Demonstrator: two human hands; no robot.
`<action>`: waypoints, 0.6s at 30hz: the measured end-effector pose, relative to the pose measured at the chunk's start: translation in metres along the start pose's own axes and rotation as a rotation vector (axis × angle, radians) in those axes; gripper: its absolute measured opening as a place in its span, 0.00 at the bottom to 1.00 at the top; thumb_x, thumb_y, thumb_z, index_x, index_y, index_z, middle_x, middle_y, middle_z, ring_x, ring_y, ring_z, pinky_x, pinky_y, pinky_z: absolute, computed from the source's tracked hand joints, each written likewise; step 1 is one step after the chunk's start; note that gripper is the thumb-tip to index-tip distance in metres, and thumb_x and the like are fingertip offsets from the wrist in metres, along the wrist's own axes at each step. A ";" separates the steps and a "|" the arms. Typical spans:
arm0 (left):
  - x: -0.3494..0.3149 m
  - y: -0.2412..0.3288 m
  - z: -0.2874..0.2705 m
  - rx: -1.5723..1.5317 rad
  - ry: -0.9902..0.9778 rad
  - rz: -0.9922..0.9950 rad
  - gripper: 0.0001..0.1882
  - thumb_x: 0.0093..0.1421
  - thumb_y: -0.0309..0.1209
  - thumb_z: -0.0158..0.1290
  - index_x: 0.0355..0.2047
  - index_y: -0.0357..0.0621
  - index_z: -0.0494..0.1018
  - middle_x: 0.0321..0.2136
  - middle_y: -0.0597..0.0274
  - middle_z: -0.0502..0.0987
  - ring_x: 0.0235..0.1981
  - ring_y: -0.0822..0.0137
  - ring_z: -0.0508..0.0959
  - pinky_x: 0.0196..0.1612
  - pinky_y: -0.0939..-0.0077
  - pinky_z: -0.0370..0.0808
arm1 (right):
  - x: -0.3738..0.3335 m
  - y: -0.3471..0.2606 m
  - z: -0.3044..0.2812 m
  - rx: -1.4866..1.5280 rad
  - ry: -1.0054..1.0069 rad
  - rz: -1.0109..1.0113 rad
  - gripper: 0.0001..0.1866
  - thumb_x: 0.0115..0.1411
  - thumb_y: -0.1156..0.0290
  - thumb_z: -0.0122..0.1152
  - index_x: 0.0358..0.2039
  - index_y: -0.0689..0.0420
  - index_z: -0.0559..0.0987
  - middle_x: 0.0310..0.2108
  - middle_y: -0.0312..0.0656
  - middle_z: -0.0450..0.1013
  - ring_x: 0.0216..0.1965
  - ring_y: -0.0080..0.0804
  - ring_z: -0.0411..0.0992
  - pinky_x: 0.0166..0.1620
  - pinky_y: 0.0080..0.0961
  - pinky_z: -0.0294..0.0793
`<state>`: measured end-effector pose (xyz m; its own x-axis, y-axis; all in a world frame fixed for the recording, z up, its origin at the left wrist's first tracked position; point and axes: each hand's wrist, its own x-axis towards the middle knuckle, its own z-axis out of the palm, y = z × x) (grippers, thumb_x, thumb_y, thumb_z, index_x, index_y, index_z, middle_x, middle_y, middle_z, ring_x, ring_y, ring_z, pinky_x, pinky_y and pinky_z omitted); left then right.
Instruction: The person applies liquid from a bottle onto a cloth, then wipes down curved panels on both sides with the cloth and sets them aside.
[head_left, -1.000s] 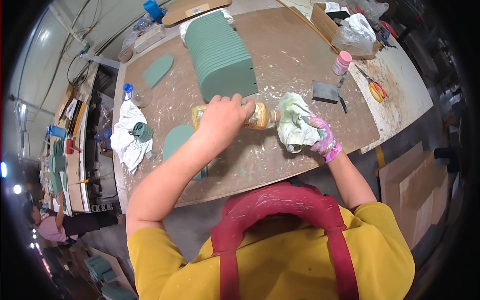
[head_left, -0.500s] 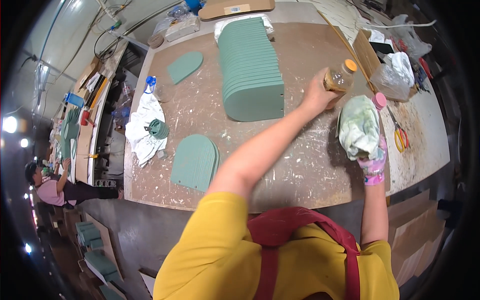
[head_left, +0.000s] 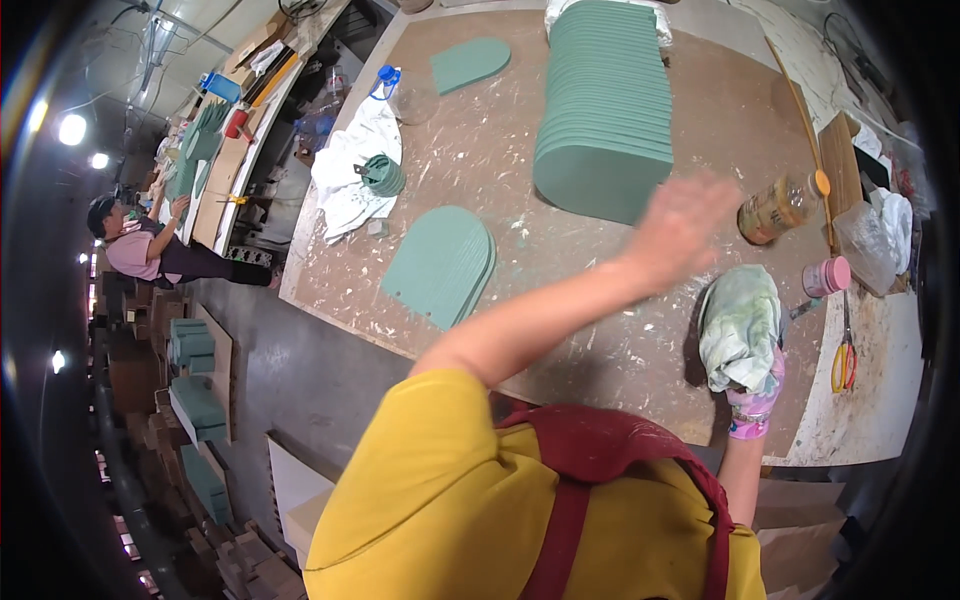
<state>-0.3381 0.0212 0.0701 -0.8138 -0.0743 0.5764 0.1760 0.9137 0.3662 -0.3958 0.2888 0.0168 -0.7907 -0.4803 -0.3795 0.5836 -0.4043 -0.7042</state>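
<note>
Nearby, green panels (head_left: pixel 606 110) flank the bottle (head_left: pixel 778 208).

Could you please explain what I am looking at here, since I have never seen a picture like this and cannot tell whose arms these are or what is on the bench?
There is no machine here: it is a person at a workbench, filmed by a wide fisheye camera worn on their head and looking down, so straight edges bend and the yellow shirt and red apron fill the bottom. The left hand is blurred and open, holding nothing, close to a small amber bottle that lies on the bench. The right hand, in a pink glove, holds a crumpled greenish rag. On the bench lie a long stack of green arch-shaped boards, a small pile of the same boards, one single board, a white cloth, a pink jar and yellow-handled scissors. Another person works at a bench far to the left.
</note>
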 end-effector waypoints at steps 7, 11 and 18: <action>-0.065 -0.063 -0.056 0.418 0.126 -0.442 0.49 0.43 0.41 0.64 0.63 0.41 0.51 0.64 0.50 0.49 0.64 0.46 0.50 0.61 0.48 0.51 | -0.008 0.024 0.026 -0.193 -0.158 0.007 0.20 0.63 0.68 0.44 0.52 0.65 0.68 0.49 0.48 0.70 0.46 0.39 0.73 0.47 0.37 0.76; -0.081 -0.063 -0.055 0.398 0.289 -0.372 0.43 0.42 0.35 0.64 0.59 0.48 0.58 0.58 0.51 0.58 0.59 0.46 0.57 0.56 0.49 0.58 | -0.004 0.029 0.026 -0.202 -0.172 -0.016 0.20 0.64 0.68 0.44 0.52 0.65 0.68 0.48 0.47 0.70 0.46 0.40 0.73 0.47 0.37 0.76; -0.074 -0.079 -0.091 -0.237 0.310 -0.536 0.17 0.51 0.33 0.58 0.41 0.40 0.72 0.35 0.54 0.74 0.39 0.60 0.73 0.44 0.71 0.69 | -0.019 0.009 0.009 -0.167 -0.177 -0.093 0.21 0.63 0.68 0.44 0.54 0.65 0.67 0.51 0.47 0.68 0.49 0.41 0.70 0.52 0.40 0.72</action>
<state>-0.2412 -0.0822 0.0651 -0.6313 -0.6385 0.4401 -0.0631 0.6079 0.7915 -0.3734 0.2871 0.0235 -0.7864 -0.5817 -0.2077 0.4593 -0.3259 -0.8263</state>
